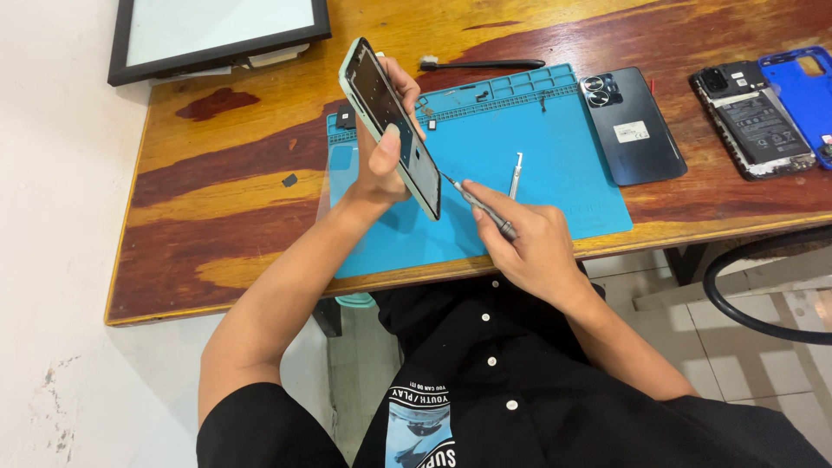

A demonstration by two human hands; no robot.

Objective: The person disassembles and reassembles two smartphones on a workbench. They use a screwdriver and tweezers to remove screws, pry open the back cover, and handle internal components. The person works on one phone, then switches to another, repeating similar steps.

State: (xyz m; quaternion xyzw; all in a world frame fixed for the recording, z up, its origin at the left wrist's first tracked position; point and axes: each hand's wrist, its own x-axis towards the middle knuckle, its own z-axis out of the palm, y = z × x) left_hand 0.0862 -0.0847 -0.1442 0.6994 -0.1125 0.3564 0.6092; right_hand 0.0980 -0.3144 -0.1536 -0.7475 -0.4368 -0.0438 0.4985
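My left hand [384,147] holds an opened phone body [390,121] with a pale green frame, tilted up on edge above the blue work mat [555,130]. My right hand [524,243] grips a thin grey screwdriver [485,211], and its tip touches the lower end of the phone body. A pair of metal tweezers [516,175] lies on the mat just beyond my right hand.
A dark phone back cover [637,130] lies at the mat's right edge. Farther right sit an opened phone [752,121] and a blue case [802,87]. A black brush [481,63] lies behind the mat. A black-framed panel [217,30] rests at the wooden table's far left.
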